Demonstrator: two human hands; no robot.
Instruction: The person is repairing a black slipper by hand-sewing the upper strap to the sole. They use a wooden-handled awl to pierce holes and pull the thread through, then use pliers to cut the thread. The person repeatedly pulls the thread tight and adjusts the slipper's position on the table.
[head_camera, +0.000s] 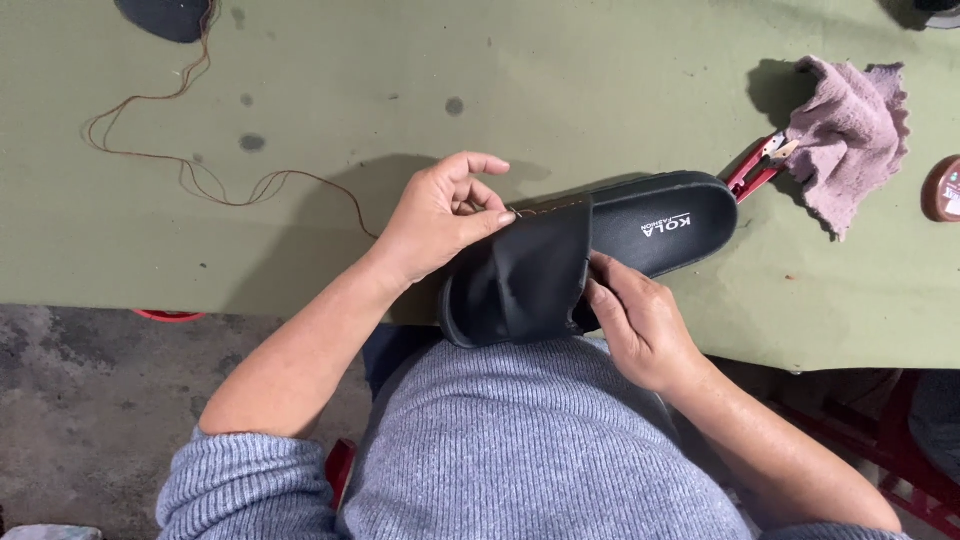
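The slipper (600, 250) is black, the table (560, 90) olive green, the cloth (850, 140) dusty pink, the thread (190, 170) brown.

1. A black slide sandal (600, 250) lies at the near edge of a green table (560, 90), its toe end toward the person.
2. The left hand (440, 215) pinches the top edge of the sandal's strap (530, 275), thumb pressed on it.
3. The right hand (640, 325) grips the strap's near side, fingers against the sole.
4. Brown thread (200, 170) loops across the table, left of the hands.
5. A pinkish rag (850, 135) lies to the right, with red-handled snips (757, 165) just beside the sandal's heel.
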